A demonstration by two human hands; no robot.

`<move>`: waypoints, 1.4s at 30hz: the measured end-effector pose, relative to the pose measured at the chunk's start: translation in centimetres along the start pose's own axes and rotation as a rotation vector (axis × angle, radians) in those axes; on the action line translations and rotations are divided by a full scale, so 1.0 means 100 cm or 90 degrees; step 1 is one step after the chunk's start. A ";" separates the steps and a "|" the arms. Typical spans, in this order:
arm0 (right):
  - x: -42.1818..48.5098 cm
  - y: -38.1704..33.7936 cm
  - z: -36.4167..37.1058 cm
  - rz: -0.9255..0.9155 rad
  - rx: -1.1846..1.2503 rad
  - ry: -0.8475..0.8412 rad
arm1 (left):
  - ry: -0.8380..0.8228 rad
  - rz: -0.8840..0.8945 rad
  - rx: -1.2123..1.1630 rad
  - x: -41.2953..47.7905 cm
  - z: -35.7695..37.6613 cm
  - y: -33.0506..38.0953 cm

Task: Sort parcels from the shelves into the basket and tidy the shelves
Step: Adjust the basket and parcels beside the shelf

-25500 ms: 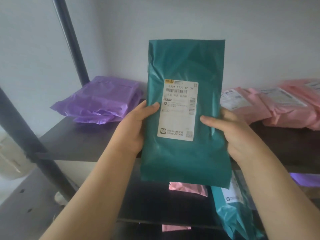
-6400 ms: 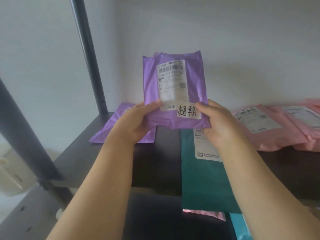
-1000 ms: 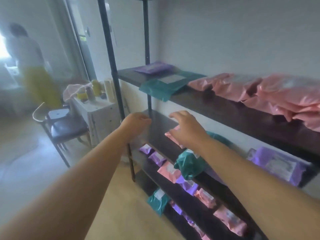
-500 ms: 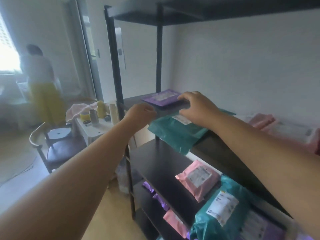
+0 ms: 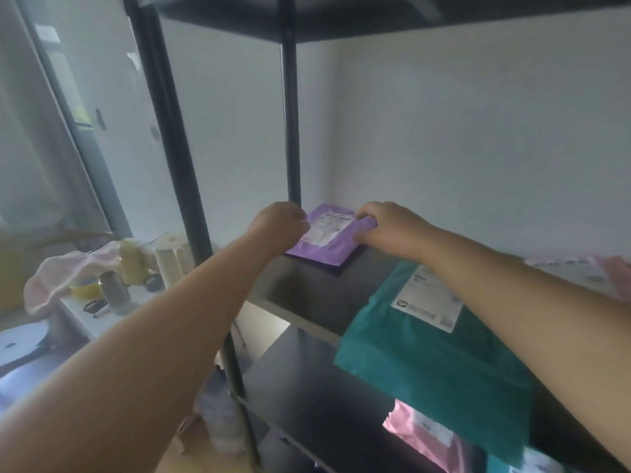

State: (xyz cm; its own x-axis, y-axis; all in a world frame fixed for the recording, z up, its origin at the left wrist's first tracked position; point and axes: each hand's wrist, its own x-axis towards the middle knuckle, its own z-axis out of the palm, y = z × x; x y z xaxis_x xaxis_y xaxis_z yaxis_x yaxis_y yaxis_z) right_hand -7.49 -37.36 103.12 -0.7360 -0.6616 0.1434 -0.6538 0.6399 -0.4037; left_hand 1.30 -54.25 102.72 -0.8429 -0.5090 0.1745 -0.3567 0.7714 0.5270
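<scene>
Half a second ago the right hand lay over the near edge of the teal parcel and the left hovered as a loose fist short of the shelf; both have since reached on to the far left corner, where the purple parcel [image 5: 324,237] lies flat on the shelf [image 5: 317,295] against the wall. Curled fingers of the left hand [image 5: 280,225] pinch its left edge, while those of the right hand [image 5: 386,227] are bent over and clamped on its right edge, so it looks about to be lifted or squared up. Just to the right, the teal parcel [image 5: 430,349] lies with its near end hanging over the shelf front, and pink parcels [image 5: 611,271] sit further right. On the shelf below, another pink parcel [image 5: 426,435] shows. No basket is in view, so how much has been dropped there I cannot tell; judging by the parcels grouped by colour on this level, tidying seems partly done, with lower levels left to do. White shipping labels sit on the purple, teal and lower pink parcels, but their print is too blurred to read; only a small dark logo shows at the teal label's corner.
</scene>
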 end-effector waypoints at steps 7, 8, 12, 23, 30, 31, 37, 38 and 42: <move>0.032 0.004 0.029 0.085 -0.103 -0.040 | -0.075 0.004 0.082 0.057 0.024 -0.030; 0.034 0.003 0.030 0.087 -0.112 -0.049 | -0.090 -0.007 0.089 0.061 0.026 -0.032; 0.037 0.001 0.034 0.099 -0.104 -0.074 | -0.105 -0.036 0.093 0.069 0.036 -0.042; 0.029 -0.010 0.035 0.139 -0.029 -0.066 | -0.104 -0.115 -0.178 0.097 0.043 -0.040; 0.027 -0.016 0.040 0.224 0.096 0.075 | -0.271 -0.126 -0.525 0.114 0.049 -0.051; 0.028 -0.016 0.042 0.242 0.143 0.103 | -0.297 -0.113 -0.565 0.113 0.048 -0.052; 0.023 -0.018 0.050 0.329 0.417 0.213 | -0.415 -0.067 -0.787 0.118 0.053 -0.060; 0.021 -0.019 0.051 0.326 0.442 0.210 | -0.414 -0.058 -0.797 0.117 0.052 -0.060; 0.013 -0.008 0.053 0.321 0.567 0.254 | -0.442 -0.025 -0.862 0.113 0.054 -0.045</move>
State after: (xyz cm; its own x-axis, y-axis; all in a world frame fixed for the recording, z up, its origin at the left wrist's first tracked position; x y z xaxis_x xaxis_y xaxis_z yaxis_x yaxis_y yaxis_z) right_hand -7.02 -40.79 98.81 -0.9919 -0.1267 -0.0036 -0.0200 0.1840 -0.9827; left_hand -8.75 -61.44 97.83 -0.9963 0.0522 -0.0680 -0.0821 -0.3549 0.9313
